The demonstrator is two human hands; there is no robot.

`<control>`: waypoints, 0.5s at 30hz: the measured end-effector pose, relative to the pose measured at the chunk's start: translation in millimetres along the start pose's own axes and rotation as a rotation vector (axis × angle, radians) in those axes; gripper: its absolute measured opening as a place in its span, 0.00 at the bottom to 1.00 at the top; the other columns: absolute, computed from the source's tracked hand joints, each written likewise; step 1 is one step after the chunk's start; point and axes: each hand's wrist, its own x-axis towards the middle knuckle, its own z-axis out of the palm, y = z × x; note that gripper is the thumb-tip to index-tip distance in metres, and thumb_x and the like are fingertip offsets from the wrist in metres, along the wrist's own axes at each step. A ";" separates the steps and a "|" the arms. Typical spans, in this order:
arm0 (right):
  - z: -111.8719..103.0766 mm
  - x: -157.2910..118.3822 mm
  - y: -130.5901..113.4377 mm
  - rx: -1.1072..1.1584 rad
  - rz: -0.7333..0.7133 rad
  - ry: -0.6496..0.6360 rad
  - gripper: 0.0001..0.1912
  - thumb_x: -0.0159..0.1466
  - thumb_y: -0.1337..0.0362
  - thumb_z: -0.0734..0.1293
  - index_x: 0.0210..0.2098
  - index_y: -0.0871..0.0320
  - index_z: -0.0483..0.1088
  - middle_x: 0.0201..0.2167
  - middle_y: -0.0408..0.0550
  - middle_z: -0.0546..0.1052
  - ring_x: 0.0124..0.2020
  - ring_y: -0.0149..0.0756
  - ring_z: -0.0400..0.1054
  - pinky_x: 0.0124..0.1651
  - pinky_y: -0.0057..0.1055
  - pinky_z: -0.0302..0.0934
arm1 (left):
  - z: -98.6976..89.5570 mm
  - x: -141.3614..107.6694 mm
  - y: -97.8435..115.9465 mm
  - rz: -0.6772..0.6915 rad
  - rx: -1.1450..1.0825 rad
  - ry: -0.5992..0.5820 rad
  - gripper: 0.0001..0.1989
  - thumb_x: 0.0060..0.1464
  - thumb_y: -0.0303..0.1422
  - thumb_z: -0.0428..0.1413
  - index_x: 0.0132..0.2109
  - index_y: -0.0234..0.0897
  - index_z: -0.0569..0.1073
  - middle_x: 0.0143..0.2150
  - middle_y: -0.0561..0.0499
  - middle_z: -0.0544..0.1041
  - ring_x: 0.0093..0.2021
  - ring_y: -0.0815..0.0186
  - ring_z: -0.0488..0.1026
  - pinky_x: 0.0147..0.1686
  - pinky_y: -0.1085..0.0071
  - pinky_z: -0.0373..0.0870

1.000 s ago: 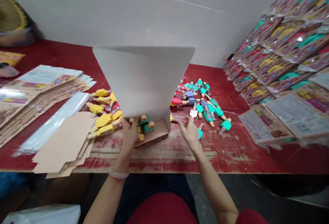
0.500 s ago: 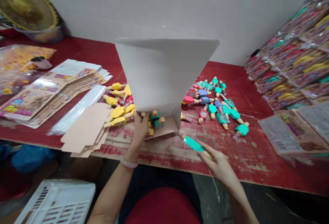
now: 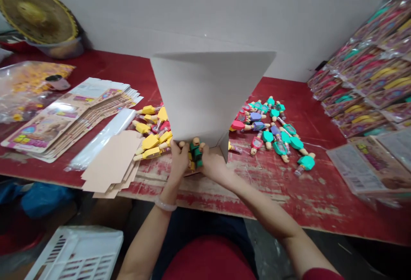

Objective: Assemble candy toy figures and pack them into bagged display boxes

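A cardboard display box (image 3: 208,96) stands at the table's front with its tall pale back panel raised. Inside its tray are small green and yellow toy bottles with round beige tops, a green toy bottle (image 3: 196,156) among them. My left hand (image 3: 180,162) is closed around the tray's left end, its thumb beside a beige top. Reaching into the tray, my right hand (image 3: 214,163) has its fingers curled down and covers most of the teal toy bottle it carried. Loose yellow toy bottles (image 3: 150,141) lie left of the box, and teal ones (image 3: 279,147) lie right.
Left are flat beige card inserts (image 3: 111,160), clear plastic sleeves (image 3: 102,138) and a stack of printed cartons (image 3: 64,117). Packed cartons (image 3: 369,70) are piled at right. Below the table edge sits a white basket (image 3: 80,250). A wall (image 3: 205,10) stands behind.
My right hand has moved left and up from the open table into the box tray with the teal toy bottle. My left hand stays at the tray's left end.
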 end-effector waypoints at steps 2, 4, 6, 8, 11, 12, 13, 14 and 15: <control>12.1 6.8 -4.1 0.117 0.086 0.071 0.32 0.60 0.64 0.70 0.59 0.70 0.57 0.40 0.62 0.79 0.40 0.53 0.76 0.39 0.40 0.67 | -1.4 0.1 2.1 -0.008 0.005 -0.005 0.14 0.54 0.32 0.53 0.48 0.41 0.61 0.48 0.49 0.69 0.52 0.61 0.66 0.57 0.64 0.62; 22.8 9.3 9.6 0.322 0.104 0.122 0.32 0.60 0.59 0.71 0.57 0.66 0.58 0.39 0.57 0.79 0.39 0.48 0.76 0.39 0.37 0.66 | -2.3 0.1 2.8 -0.016 0.001 -0.014 0.14 0.54 0.33 0.53 0.48 0.41 0.61 0.47 0.49 0.69 0.51 0.61 0.67 0.56 0.64 0.63; 27.2 9.2 44.9 0.515 0.113 0.191 0.27 0.63 0.52 0.69 0.55 0.61 0.60 0.39 0.52 0.79 0.37 0.41 0.75 0.38 0.32 0.65 | -2.6 0.4 1.9 -0.026 -0.007 -0.017 0.13 0.55 0.34 0.53 0.47 0.42 0.61 0.46 0.50 0.70 0.49 0.61 0.68 0.54 0.64 0.64; 25.1 9.6 96.2 0.565 0.238 0.315 0.22 0.67 0.49 0.62 0.52 0.58 0.64 0.40 0.51 0.78 0.36 0.37 0.74 0.37 0.30 0.64 | -2.4 0.8 0.4 -0.026 -0.007 -0.010 0.13 0.55 0.35 0.53 0.46 0.42 0.61 0.44 0.51 0.69 0.48 0.61 0.68 0.54 0.64 0.64; 22.2 13.5 173.2 0.445 0.638 0.519 0.24 0.71 0.51 0.53 0.52 0.64 0.65 0.47 0.66 0.75 0.43 0.45 0.73 0.41 0.38 0.64 | -2.1 2.1 -1.4 -0.023 -0.003 -0.001 0.12 0.54 0.35 0.53 0.45 0.42 0.60 0.43 0.51 0.69 0.48 0.62 0.68 0.53 0.65 0.65; 24.8 14.4 192.1 0.425 0.712 0.525 0.24 0.71 0.52 0.54 0.53 0.66 0.64 0.49 0.71 0.73 0.45 0.48 0.72 0.42 0.42 0.63 | -2.1 2.6 -1.7 -0.023 -0.006 0.002 0.12 0.54 0.35 0.53 0.44 0.42 0.60 0.43 0.51 0.69 0.48 0.62 0.68 0.53 0.65 0.65; 29.9 14.3 206.2 0.416 0.757 0.515 0.25 0.70 0.52 0.55 0.53 0.68 0.64 0.51 0.76 0.71 0.46 0.52 0.72 0.42 0.44 0.63 | -2.2 3.2 -2.1 -0.021 -0.011 0.006 0.12 0.54 0.35 0.53 0.44 0.42 0.60 0.44 0.51 0.69 0.48 0.61 0.68 0.53 0.65 0.66; 37.5 12.5 215.8 0.411 0.792 0.505 0.25 0.69 0.53 0.57 0.54 0.69 0.64 0.52 0.79 0.70 0.47 0.54 0.72 0.42 0.46 0.63 | -2.3 3.6 -2.6 -0.017 -0.017 0.008 0.12 0.53 0.35 0.53 0.43 0.42 0.60 0.44 0.51 0.70 0.49 0.61 0.68 0.53 0.64 0.66; 47.2 8.8 221.6 0.408 0.822 0.498 0.25 0.68 0.54 0.58 0.54 0.70 0.64 0.52 0.81 0.69 0.49 0.56 0.71 0.43 0.47 0.62 | -2.5 4.0 -3.1 -0.009 -0.022 0.009 0.11 0.53 0.35 0.54 0.43 0.42 0.60 0.44 0.51 0.70 0.49 0.61 0.68 0.54 0.64 0.66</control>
